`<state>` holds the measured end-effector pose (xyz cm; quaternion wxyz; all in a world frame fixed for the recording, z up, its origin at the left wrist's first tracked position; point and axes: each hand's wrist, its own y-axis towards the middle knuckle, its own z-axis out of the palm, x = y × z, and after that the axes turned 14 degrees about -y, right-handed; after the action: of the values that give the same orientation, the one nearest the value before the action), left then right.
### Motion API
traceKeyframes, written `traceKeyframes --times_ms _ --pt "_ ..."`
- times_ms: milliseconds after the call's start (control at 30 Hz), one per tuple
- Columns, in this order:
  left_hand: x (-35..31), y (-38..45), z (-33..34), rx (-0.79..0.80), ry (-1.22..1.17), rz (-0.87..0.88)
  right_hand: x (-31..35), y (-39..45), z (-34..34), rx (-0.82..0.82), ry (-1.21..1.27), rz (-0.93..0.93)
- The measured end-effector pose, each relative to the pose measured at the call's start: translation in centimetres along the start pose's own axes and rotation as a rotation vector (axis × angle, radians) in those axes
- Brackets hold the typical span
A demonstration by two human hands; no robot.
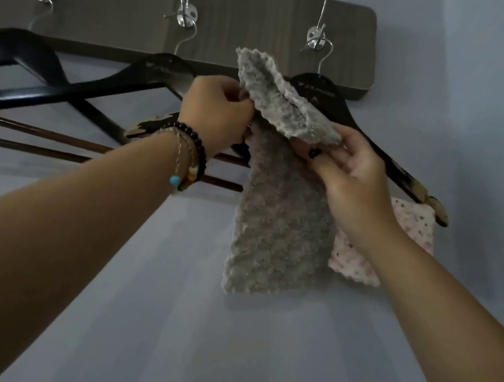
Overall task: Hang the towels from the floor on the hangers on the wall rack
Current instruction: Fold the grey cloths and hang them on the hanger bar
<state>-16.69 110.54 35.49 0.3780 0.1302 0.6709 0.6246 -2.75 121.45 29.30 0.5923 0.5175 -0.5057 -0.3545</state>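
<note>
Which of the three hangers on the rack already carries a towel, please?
The rightmost hanger: a pink dotted towel hangs from its bar and the grey towel is going on; the other two look bare.

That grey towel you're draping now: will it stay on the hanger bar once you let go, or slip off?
The grey towel looks floppy: it folds limply over where the left hand and right hand pinch it. Its nubby pile probably grips the bar rather than sliding. More hangs in front than behind, so it may creep forward unless evened out.
</note>
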Motion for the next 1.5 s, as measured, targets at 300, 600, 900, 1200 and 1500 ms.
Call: traceKeyframes --times_ms 300,600,900,1200,1500 --pt "2.7 1.4 2.6 -0.088 0.279 0.261 -4.3 0.8 -0.1 0.103 -0.593 -0.138" --pt "3.9 -0.9 2.8 0.174 0.599 0.396 -3.7 1.0 -2.0 0.178 -0.712 -0.272" --pt "3.3 -5.9 0.8 -0.018 0.440 0.781 -1.1 2.1 -4.0 0.300 -0.784 -0.427" --pt "7.2 -9.6 2.4 0.095 0.110 0.467 0.5 3.3 -5.0 0.452 -0.762 -0.274" --pt "4.3 -8.9 3.8 0.398 -0.343 -0.019 3.7 4.4 -5.0 0.529 -0.761 -0.093"
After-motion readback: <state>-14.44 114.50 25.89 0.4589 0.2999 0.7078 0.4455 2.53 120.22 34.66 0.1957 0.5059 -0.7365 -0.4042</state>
